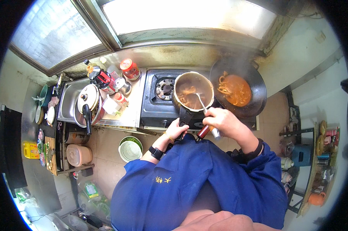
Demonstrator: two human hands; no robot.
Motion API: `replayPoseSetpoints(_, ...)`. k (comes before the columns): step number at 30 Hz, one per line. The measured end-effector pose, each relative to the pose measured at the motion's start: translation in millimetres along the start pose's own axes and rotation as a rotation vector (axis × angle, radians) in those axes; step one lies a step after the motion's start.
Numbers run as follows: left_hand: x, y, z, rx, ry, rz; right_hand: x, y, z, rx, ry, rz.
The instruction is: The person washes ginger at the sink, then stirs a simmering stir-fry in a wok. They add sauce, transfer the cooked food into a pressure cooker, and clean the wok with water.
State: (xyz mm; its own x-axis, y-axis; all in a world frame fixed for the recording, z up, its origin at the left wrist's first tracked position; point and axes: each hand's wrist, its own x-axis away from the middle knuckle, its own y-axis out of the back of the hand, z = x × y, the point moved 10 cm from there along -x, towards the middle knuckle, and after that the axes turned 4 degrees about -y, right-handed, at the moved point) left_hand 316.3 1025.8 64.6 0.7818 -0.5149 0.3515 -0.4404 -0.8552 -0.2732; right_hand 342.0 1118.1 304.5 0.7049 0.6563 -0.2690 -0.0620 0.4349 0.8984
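Note:
My left hand is closed around the black handle of a pressure cooker pot. Brown broth with chunks of food fills its lower part. In my right hand is a metal spoon or ladle, its stem reaching over the rim and its lower end in the broth. Beside the pot on the right, a black wok holds orange-red sauce with curled strips of food, and steam rises above it. A dark red handle shows below my right hand; what it belongs to is partly hidden.
The gas stove has an uncovered burner at left. Sauce bottles and a red-lidded jar stand on the counter. A pressure cooker lid rests over a metal bowl at the sink. A basket sits low, left of me.

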Motion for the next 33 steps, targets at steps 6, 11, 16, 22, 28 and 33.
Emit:
replayPoseSetpoints(6,0.9,0.6,1.4,-0.002,0.024,-0.001,37.0,55.7,-45.1,-0.132,-0.253,-0.34)
replayPoseSetpoints(11,4.0,0.2,1.4,0.015,0.075,-0.018,123.7,98.0,-125.7,-0.485,-0.651,-0.776)
replayPoseSetpoints(16,2.6,-1.9,-1.6,0.005,0.066,-0.002,224.2,89.2,-222.3,-0.844,-0.979,-1.319)
replayPoseSetpoints(22,3.0,0.8,-0.1,-0.033,0.103,-0.039,223.6,49.1,-309.7,-0.928,-1.088,-1.441)
replayPoseSetpoints(28,4.6,4.0,4.5,-0.012,0.115,-0.08,216.7,67.2,-317.2,-0.807,-1.153,-1.181)
replayPoseSetpoints(33,1.7,2.6,7.2,-0.012,0.087,-0.053,181.8,111.3,-261.2,-0.497,-1.025,-0.858)
